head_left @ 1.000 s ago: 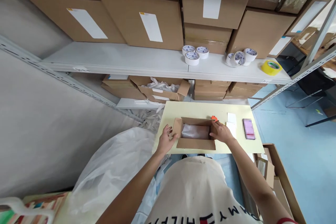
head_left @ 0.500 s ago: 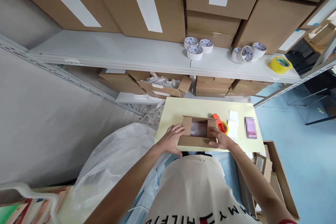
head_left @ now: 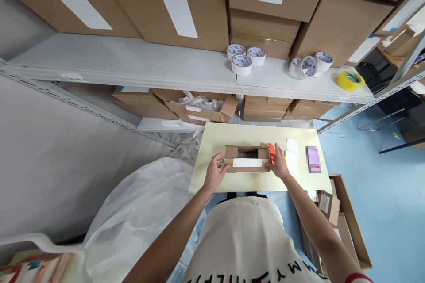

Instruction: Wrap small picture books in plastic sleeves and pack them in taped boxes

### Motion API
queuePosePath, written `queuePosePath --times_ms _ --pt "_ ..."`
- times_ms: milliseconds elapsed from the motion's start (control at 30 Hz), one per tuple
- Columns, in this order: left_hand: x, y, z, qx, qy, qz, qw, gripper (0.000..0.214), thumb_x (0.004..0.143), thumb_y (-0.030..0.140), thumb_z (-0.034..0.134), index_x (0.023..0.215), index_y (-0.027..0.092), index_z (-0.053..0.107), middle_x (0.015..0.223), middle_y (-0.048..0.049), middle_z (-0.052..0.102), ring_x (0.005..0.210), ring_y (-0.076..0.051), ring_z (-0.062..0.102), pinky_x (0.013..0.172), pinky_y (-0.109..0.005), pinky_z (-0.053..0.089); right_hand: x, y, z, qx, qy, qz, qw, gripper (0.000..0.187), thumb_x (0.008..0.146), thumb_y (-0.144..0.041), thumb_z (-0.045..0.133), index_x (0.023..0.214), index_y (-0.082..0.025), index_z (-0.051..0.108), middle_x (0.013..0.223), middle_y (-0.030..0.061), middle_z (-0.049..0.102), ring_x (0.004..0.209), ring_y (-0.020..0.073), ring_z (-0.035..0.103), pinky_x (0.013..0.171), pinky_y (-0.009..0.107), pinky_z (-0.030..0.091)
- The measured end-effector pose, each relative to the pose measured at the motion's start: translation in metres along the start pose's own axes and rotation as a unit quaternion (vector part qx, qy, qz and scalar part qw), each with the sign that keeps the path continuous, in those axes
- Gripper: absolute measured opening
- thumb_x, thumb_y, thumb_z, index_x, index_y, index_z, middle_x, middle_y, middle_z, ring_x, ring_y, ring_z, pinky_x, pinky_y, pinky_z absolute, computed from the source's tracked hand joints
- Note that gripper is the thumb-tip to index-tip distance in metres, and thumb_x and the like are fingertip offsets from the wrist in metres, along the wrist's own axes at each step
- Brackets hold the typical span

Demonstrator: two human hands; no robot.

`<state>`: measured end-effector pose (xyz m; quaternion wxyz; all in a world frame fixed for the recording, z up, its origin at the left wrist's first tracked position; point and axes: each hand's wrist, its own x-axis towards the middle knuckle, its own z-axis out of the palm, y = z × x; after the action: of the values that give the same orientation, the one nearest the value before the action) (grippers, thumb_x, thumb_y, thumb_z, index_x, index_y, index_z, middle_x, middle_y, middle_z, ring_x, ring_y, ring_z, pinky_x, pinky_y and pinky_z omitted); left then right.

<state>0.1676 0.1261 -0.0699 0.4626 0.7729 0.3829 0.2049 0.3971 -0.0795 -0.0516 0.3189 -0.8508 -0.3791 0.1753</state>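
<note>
A small cardboard box (head_left: pixel 247 169) sits on the cream table top with its top partly open. Its near flap is folded up over the front of the opening, showing a white label (head_left: pixel 247 162); the inside is dark. My left hand (head_left: pixel 215 171) holds the box's left end, fingers curved beside it and thumb near the flap's corner. At the right end, my right hand (head_left: pixel 279 163) grips the corner with the thumb, its fingers reaching up beside an orange tape dispenser (head_left: pixel 271 150). That hand partly hides the dispenser and its yellow tape.
White papers (head_left: pixel 292 154) and a blurred purple packet (head_left: pixel 313 159) lie right on the table (head_left: pixel 212 135). Behind, a shelf (head_left: pixel 186 68) carries large cartons, white tape rolls (head_left: pixel 241 65) and a yellow roll (head_left: pixel 350 80). An open carton (head_left: pixel 352 225) stands right; a white plastic bag (head_left: pixel 142 216) bulges left.
The box's near flap has swung up and over the front of the opening, bringing its white label into view. Both hands have shifted slightly at the box's ends.
</note>
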Motion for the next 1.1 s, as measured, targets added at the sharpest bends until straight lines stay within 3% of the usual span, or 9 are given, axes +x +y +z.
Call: queuePosePath --times_ms 100,233,367,533,633,767,833,933,1100 --pt "-0.003 -0.002 0.003 -0.018 0.008 -0.033 0.999 0.064 0.078 0.029 0.064 0.136 0.021 0.036 0.135 -0.0166 0.054 0.102 -0.022 0.067 0.077 -0.035 0.059 0.009 -0.003 -0.005 -0.029 -0.07 -0.045 0.996 0.077 0.083 -0.02 0.054 0.152 -0.029 0.02 0.149 0.0113 0.042 0.123 0.0246 0.056 0.098 0.045 0.05" --pt "-0.007 -0.002 -0.001 -0.001 -0.007 -0.049 0.999 0.07 0.081 0.029 0.061 0.143 0.021 0.028 0.132 -0.0172 0.056 0.1 -0.024 0.068 0.076 -0.037 0.059 0.002 -0.003 -0.001 -0.109 -0.08 -0.085 0.987 0.059 0.089 -0.024 0.049 0.146 -0.024 0.036 0.154 0.0131 0.037 0.134 0.028 0.047 0.1 0.047 0.047" --pt "-0.008 0.016 -0.002 0.146 -0.004 0.065 0.987 0.059 0.087 0.023 0.051 0.143 0.019 0.035 0.14 -0.0179 0.052 0.129 -0.03 0.051 0.103 -0.048 0.046 -0.004 -0.005 0.012 -0.125 -0.062 -0.074 0.987 0.059 0.091 -0.026 0.045 0.148 -0.024 0.032 0.158 0.0135 0.029 0.137 0.0295 0.042 0.099 0.048 0.048" --pt "-0.005 0.053 0.014 0.309 -0.13 0.201 0.92 0.053 0.091 0.025 0.046 0.143 0.019 0.042 0.153 -0.014 0.04 0.146 -0.031 0.027 0.118 -0.055 0.019 -0.007 -0.01 0.022 -0.092 -0.04 -0.058 0.993 0.061 0.091 -0.026 0.043 0.151 -0.025 0.028 0.157 0.0141 0.029 0.138 0.0303 0.04 0.096 0.049 0.05" --pt "-0.004 0.06 0.027 0.348 -0.171 0.222 0.895 0.065 0.088 0.034 0.052 0.149 0.018 0.035 0.156 -0.0146 0.034 0.146 -0.032 0.025 0.119 -0.057 0.013 -0.011 -0.001 0.019 -0.091 -0.027 -0.063 0.993 0.058 0.093 -0.032 0.043 0.149 -0.023 0.031 0.153 0.0144 0.037 0.14 0.0294 0.038 0.1 0.049 0.046" --pt "-0.004 0.053 0.036 0.371 -0.178 0.219 0.885 0.073 0.087 0.038 0.054 0.152 0.016 0.028 0.157 -0.016 0.028 0.147 -0.032 0.024 0.119 -0.055 0.016 -0.016 0.025 0.011 -0.079 0.025 0.005 0.997 0.044 0.095 -0.035 0.038 0.136 -0.019 0.047 0.131 0.0156 0.057 0.125 0.0284 0.053 0.096 0.046 0.05" --pt "-0.003 0.05 0.037 0.378 -0.182 0.211 0.883 0.074 0.087 0.038 0.054 0.152 0.014 0.028 0.157 -0.0169 0.027 0.147 -0.032 0.024 0.119 -0.053 0.019 -0.015 0.036 0.012 -0.084 0.013 0.037 0.996 0.042 0.092 -0.029 0.042 0.132 -0.019 0.049 0.124 0.0149 0.06 0.119 0.0286 0.057 0.09 0.044 0.053" --pt "-0.002 0.048 0.04 0.394 -0.182 0.2 0.878 0.072 0.087 0.035 0.055 0.15 0.013 0.031 0.157 -0.0171 0.029 0.147 -0.031 0.024 0.119 -0.051 0.02 -0.005 0.041 0.02 -0.108 -0.047 0.07 0.991 0.056 0.085 -0.022 0.05 0.14 -0.016 0.04 0.121 0.0165 0.063 0.112 0.0307 0.06 0.085 0.043 0.053" --pt "-0.002 0.049 0.043 0.411 -0.18 0.194 0.872 0.072 0.087 0.033 0.058 0.151 0.016 0.031 0.156 -0.015 0.031 0.146 -0.029 0.026 0.119 -0.047 0.02 0.014 0.029 0.035 -0.131 -0.133 0.134 0.973 0.077 0.085 -0.02 0.051 0.152 -0.007 0.015 0.102 0.0188 0.07 0.093 0.0318 0.068 0.081 0.042 0.051"
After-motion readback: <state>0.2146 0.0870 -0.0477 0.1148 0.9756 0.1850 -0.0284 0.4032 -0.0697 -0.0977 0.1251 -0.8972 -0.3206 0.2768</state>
